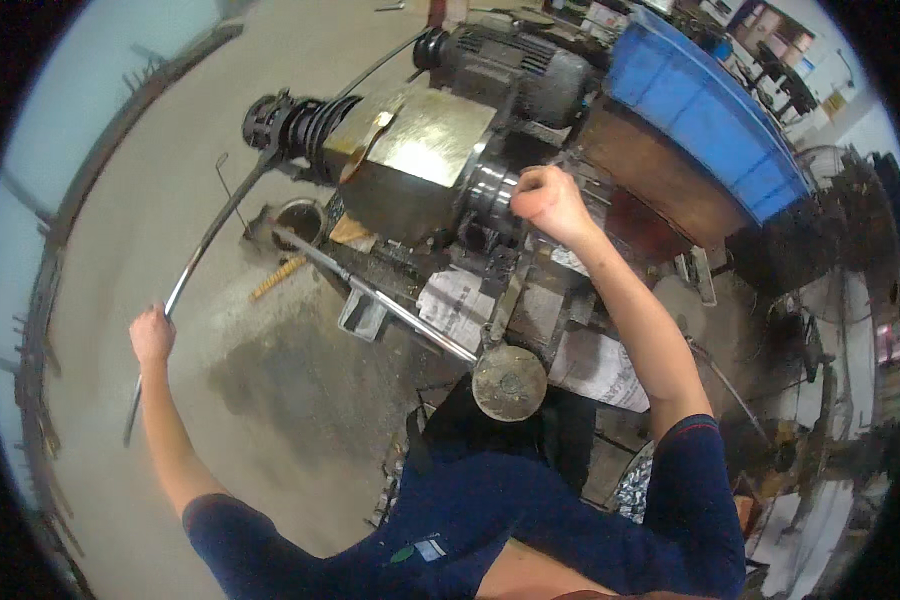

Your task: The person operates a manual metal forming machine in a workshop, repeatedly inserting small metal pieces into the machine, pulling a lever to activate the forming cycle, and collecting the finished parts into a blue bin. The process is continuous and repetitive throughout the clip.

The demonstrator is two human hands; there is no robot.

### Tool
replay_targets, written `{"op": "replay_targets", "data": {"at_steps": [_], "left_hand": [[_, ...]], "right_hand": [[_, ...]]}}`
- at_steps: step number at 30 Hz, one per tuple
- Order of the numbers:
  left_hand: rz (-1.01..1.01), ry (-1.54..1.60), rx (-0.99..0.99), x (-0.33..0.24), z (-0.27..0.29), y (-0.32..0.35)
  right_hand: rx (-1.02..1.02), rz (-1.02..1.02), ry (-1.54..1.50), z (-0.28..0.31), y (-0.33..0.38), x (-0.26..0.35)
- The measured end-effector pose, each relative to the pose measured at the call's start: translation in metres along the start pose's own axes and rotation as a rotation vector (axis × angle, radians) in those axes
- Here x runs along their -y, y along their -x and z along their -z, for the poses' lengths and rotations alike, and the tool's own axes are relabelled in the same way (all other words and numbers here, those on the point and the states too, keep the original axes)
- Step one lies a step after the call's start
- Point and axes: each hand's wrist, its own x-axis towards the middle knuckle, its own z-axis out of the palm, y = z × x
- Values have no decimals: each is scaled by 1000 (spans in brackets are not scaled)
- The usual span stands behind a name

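My left hand (pixel 153 335) is wrapped round a long curved metal lever (pixel 202 248), close to its lower end. The lever runs up to a black ringed clutch-like part (pixel 305 130) on the left of a machine. My right hand (pixel 550 205) is closed at the shiny round spindle end (pixel 490 192) on the machine's right side; whatever lies inside its fingers is hidden. Between the hands sits the machine's metal headstock (pixel 420 140), with a wooden-handled brush-like tool (pixel 368 146) on top.
An electric motor (pixel 520 70) stands behind the headstock. A big blue bin (pixel 705 105) is at the far right. In front of me are a round metal disc (pixel 510 383), a metal bar (pixel 400 305) and printed paper sheets (pixel 457 305). A yellow stick (pixel 278 277) lies left of the machine.
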Motion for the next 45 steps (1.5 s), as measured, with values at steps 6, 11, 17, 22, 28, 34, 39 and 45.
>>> {"op": "replay_targets", "data": {"at_steps": [6,11,17,22,28,34,39,45], "left_hand": [[35,596,-710,-120,47,5],[75,1113,539,-256,-102,47],[-603,17,461,-291,-50,17],[-426,233,324,-282,-17,7],[-151,925,339,-239,-33,-4],[233,1556,318,-242,52,-31],[359,1675,384,-272,60,-26],[423,1670,184,-303,56,-22]], "right_hand": [[-243,207,103,67,74,-24],[-172,-225,119,125,164,-73],[-191,-620,104,171,296,-140],[-223,-846,582,201,380,-225],[62,-1089,869,216,466,-299],[-156,-961,1071,187,507,-326],[-185,-1095,907,150,524,-232],[-178,-1320,672,100,522,-134]]}}
